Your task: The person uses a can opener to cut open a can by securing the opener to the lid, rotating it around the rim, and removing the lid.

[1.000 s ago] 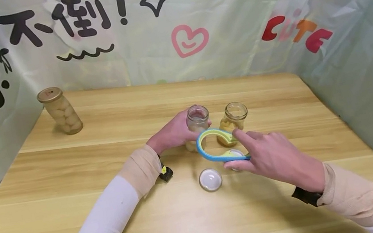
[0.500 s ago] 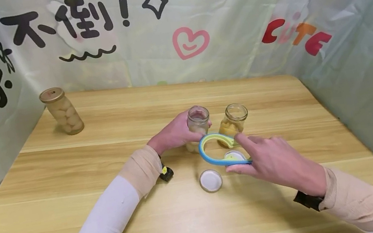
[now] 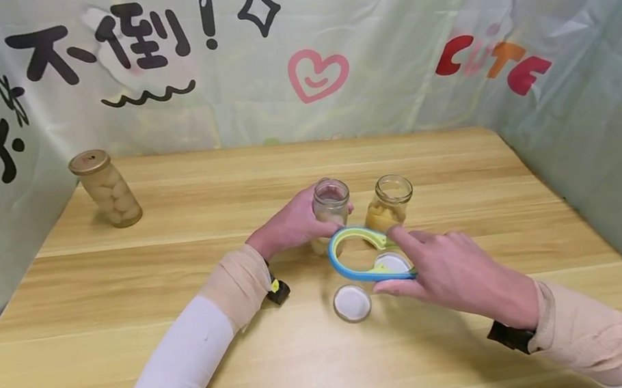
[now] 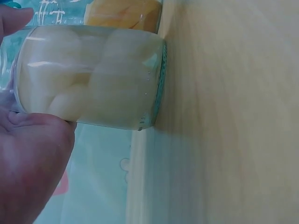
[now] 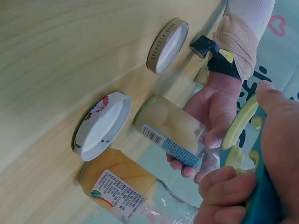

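Your left hand (image 3: pixel 294 221) grips the uncapped pale-fruit jar (image 4: pixel 93 77); your right hand (image 3: pixel 461 268) holds the blue-and-yellow opener (image 3: pixel 372 274) just before it. Right of that jar stands the yellow-fruit jar (image 3: pixel 385 210); nearer you lie two lids (image 3: pixel 352 303).

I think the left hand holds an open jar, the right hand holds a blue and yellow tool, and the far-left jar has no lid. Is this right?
Not entirely: the far-left jar has its lid on, as the head view shows. The rest is right: the left hand holds an open jar and the right hand holds a blue and yellow tool.
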Action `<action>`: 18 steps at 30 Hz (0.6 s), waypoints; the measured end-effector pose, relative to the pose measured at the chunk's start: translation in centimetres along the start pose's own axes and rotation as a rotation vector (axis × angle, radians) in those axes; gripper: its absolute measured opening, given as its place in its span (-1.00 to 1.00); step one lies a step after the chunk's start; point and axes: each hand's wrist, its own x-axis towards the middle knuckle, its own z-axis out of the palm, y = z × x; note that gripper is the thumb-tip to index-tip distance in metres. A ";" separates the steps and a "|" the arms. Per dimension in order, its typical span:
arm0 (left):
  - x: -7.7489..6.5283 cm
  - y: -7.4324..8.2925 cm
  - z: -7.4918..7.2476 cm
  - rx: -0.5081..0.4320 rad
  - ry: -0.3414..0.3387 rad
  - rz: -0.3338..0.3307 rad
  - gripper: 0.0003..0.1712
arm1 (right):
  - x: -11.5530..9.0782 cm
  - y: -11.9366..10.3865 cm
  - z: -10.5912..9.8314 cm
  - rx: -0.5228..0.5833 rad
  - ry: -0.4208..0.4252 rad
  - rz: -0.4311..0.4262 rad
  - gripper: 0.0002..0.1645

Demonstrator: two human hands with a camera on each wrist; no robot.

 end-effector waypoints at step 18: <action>-0.2 0.8 0.4 0.143 0.084 -0.055 -0.34 | 0.2 -0.2 0.1 0.003 -0.004 -0.015 -0.20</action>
